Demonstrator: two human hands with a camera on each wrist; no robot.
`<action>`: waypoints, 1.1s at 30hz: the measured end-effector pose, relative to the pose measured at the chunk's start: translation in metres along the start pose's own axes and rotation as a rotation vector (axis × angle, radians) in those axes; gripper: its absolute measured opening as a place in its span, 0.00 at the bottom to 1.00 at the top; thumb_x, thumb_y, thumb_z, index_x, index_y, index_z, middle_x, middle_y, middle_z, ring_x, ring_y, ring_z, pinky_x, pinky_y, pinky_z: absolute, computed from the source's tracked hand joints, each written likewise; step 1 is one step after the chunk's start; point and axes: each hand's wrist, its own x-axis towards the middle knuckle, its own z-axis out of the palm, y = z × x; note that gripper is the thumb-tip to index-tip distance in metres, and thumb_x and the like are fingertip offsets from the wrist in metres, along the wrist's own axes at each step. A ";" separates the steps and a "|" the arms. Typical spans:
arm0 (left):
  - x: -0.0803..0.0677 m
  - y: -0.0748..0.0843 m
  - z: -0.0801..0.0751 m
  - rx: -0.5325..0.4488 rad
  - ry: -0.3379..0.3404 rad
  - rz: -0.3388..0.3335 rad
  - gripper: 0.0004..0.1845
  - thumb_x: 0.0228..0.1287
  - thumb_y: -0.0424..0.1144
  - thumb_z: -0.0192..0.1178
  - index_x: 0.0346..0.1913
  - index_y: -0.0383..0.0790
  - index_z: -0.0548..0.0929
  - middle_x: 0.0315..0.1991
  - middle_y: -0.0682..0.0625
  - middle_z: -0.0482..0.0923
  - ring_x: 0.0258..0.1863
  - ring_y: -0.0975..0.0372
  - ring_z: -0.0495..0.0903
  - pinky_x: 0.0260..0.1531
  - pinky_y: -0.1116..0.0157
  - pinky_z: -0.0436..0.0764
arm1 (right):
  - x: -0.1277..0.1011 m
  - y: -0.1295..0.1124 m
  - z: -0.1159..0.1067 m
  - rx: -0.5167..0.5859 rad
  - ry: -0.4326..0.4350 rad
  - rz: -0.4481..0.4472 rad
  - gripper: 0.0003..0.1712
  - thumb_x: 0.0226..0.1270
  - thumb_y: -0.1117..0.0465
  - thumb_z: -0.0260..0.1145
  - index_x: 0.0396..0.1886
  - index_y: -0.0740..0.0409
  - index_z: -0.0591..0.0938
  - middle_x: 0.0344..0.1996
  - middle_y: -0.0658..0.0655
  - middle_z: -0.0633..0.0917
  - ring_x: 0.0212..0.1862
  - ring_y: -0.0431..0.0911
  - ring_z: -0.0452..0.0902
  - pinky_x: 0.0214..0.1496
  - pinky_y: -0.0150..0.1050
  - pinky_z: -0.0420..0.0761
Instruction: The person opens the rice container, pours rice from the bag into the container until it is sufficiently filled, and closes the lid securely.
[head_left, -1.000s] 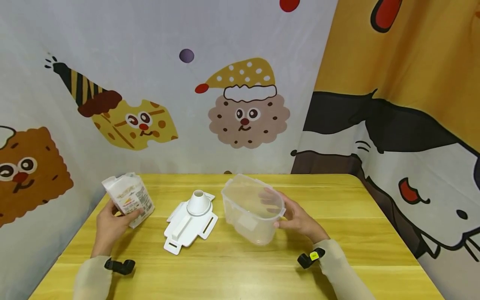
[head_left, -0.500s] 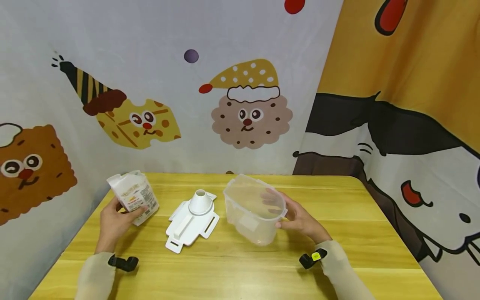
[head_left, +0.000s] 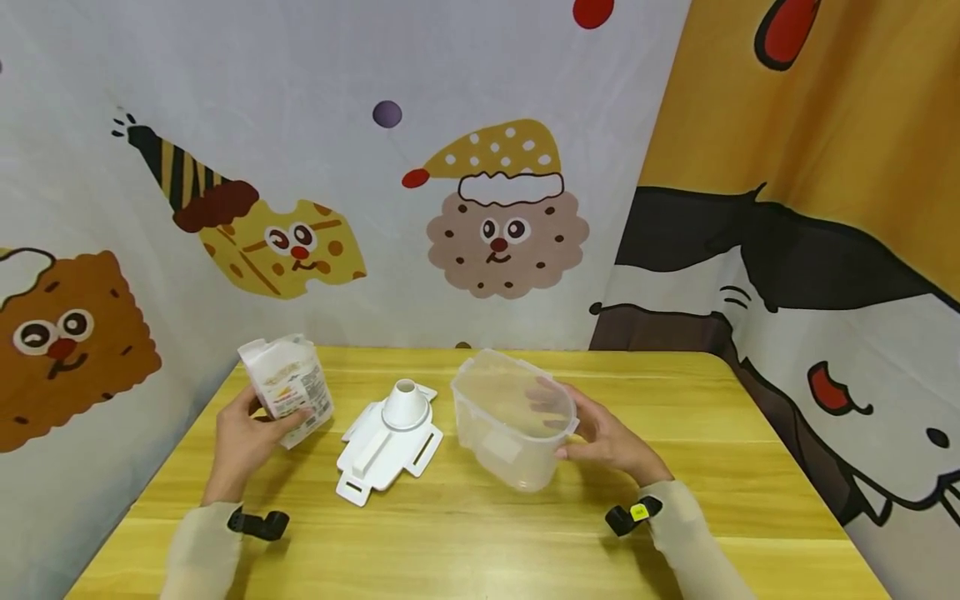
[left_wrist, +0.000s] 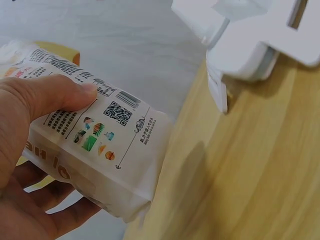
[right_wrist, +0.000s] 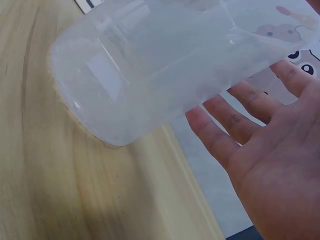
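Head view — packet (head_left: pixel 288 382) white, printed; container (head_left: pixel 517 458) translucent — open-topped.

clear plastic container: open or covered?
Open: nothing covers the clear plastic container; the white spouted lid lies apart on the wood-grain table.

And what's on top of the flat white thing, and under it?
On the flat white thing are a white cone and a raised white bar. Underneath is covered; only wooden table shows around it.
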 end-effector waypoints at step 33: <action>-0.008 0.075 -0.014 0.031 -0.128 0.194 0.31 0.53 0.40 0.80 0.60 0.39 0.81 0.47 0.40 0.85 0.35 0.75 0.80 0.32 0.71 0.83 | 0.015 -0.081 0.009 -0.276 0.213 -0.073 0.52 0.63 0.79 0.66 0.83 0.59 0.53 0.81 0.66 0.58 0.80 0.57 0.55 0.81 0.39 0.62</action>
